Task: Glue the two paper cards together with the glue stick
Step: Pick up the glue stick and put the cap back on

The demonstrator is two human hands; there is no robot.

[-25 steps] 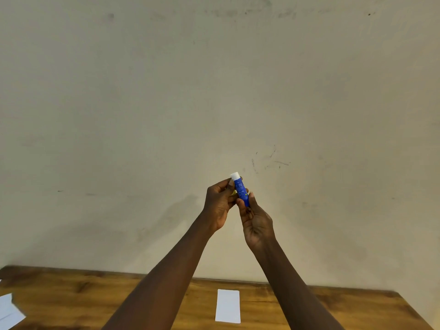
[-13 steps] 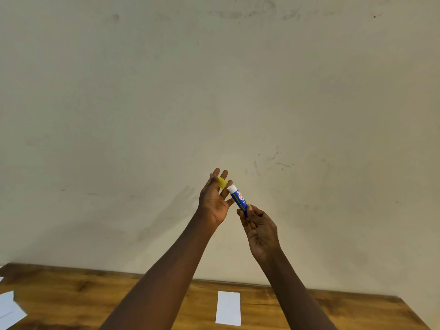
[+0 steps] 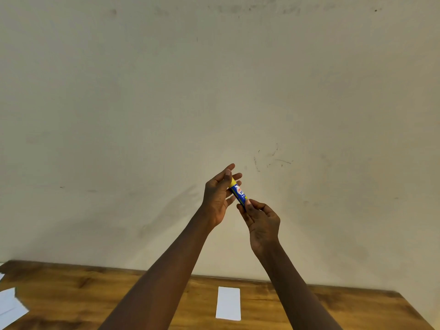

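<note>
A blue glue stick [image 3: 238, 192] with a yellow cap [image 3: 232, 181] is held up in front of the wall, tilted with the cap end up and to the left. My right hand [image 3: 260, 223] pinches its lower end between thumb and fingers. My left hand [image 3: 217, 195] has its thumb and fingers on the yellow cap, which sits on the stick's top. One white paper card [image 3: 228, 303] lies flat on the wooden table [image 3: 71, 289] below, between my forearms.
More white paper [image 3: 10, 306] lies at the table's left edge, partly cut off by the frame. A plain cream wall [image 3: 214, 91] rises right behind the table. The table's right corner shows at the lower right.
One second ago the white glue tip was bare; half a second ago my left hand held the yellow cap apart from the stick. Now the cap sits on the stick's top.
</note>
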